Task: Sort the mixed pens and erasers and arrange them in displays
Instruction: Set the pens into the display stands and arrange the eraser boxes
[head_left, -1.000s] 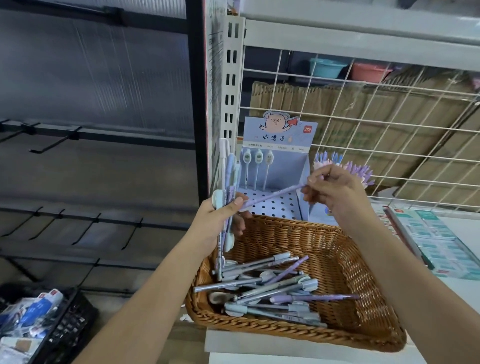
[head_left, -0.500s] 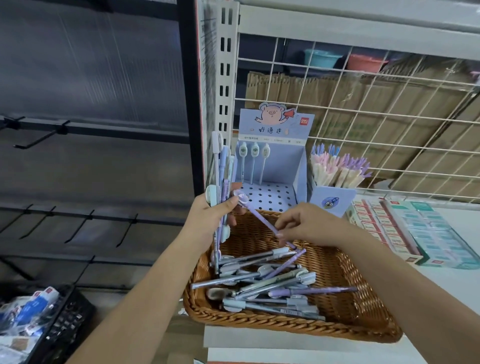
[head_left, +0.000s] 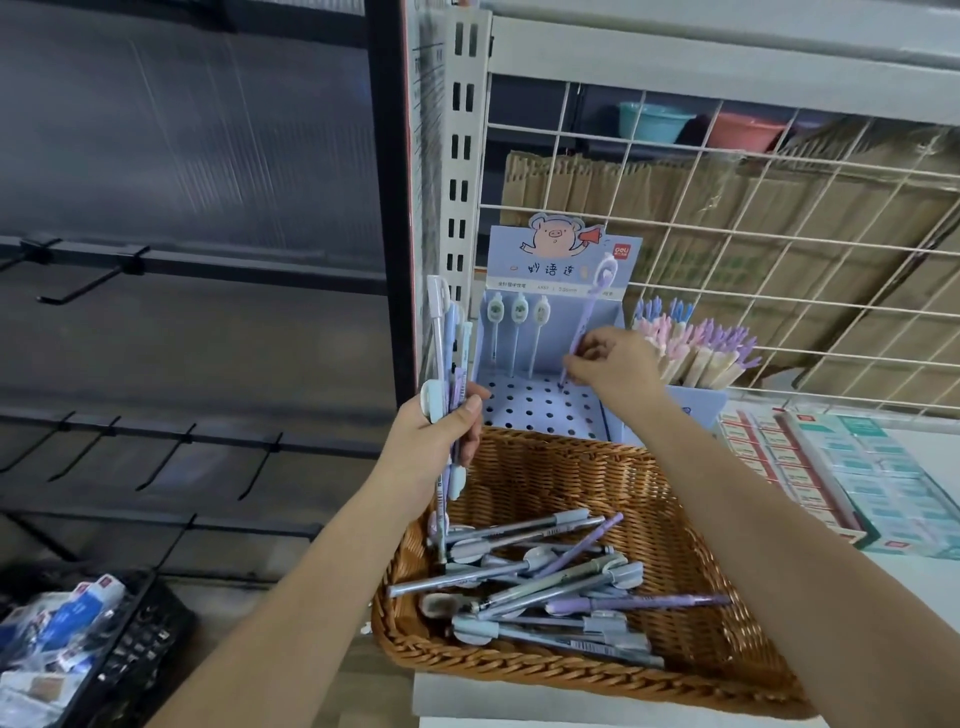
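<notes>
Head view: right hand pinches slim purple pen, round-topped, upright.

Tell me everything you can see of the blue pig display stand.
The display stand looks like pale blue printed card: an upright back panel topped by a cartoon pig, side walls, and a base punched with round holes. It stands upright just behind the wicker basket. Three pens stand in its back row, left; most holes are unfilled. The right hand pinches a purple pen, tip down at a back-row hole further right.
</notes>
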